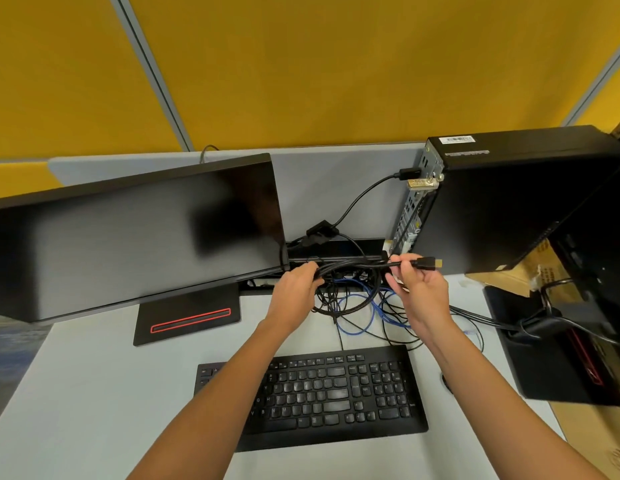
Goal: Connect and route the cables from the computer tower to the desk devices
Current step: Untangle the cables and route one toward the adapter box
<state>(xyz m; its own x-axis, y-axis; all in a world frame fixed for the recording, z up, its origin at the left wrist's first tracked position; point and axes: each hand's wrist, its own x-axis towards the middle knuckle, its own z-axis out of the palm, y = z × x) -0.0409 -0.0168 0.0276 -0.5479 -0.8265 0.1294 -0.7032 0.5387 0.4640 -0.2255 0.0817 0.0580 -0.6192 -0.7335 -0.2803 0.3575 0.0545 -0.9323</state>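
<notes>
The step in hand looks like sorting one cable out of the tangle before plugging it in. The right hand point(421, 289) pinches a black cable point(378, 265) just behind its plug point(427, 263), which has a gold tip and points right, toward the computer tower point(509, 202). The left hand point(296, 292) curls its fingers around the same cable where it loops back, just above a pile of black and blue cables point(364, 310) on the desk point(76, 382). The monitor point(135, 233) stands to the left, the keyboard point(312, 393) in front (one cable is already plugged in at the top of the tower's rear panel). The next move probably calls for finding a matching free port on that rear panel, turning the plug to suit it, and drawing slack free of the pile.
</notes>
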